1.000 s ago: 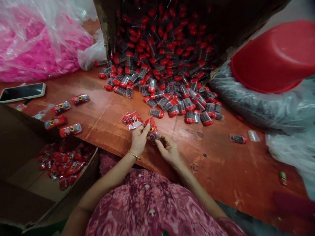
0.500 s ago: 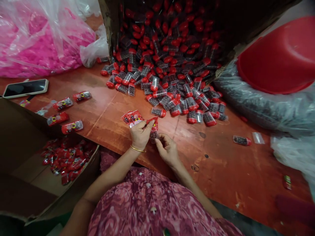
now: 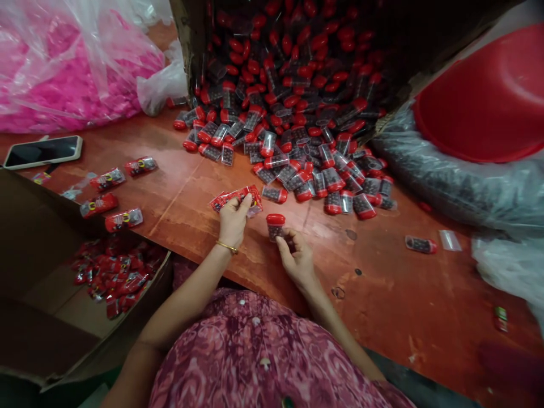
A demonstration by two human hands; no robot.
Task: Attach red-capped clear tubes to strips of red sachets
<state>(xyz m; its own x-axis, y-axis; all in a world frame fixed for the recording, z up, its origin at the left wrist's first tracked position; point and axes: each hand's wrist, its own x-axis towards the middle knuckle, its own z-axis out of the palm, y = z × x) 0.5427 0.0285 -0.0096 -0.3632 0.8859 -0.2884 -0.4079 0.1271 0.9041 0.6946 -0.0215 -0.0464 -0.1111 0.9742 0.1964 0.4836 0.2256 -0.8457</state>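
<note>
My left hand [image 3: 233, 220] pinches a red printed plastic wrapper [image 3: 256, 195] between thumb and fingers. More red wrappers [image 3: 217, 200] lie under and beside it on the table. To the right, my right hand [image 3: 297, 255] grips the lower part of a small clear container with a red cap [image 3: 275, 225], held upright with the cap on top and dark bits inside. A gap separates the container from the wrapper. A similar red-capped container [image 3: 274, 194] lies on its side just beyond my hands.
A pile of red-capped containers [image 3: 297, 147] spills from a large box. Several wrapped containers [image 3: 123, 219] lie at left, above an open carton [image 3: 157, 280] of wrapped ones. A phone [image 3: 42, 152], a bag of pink pieces [image 3: 76, 73] and a red tub [image 3: 480, 102] stand around the wooden table [image 3: 382, 306].
My left hand has moved left and slightly away from me, apart from the container, onto the wrappers. The container's red cap now shows in my right hand.
</note>
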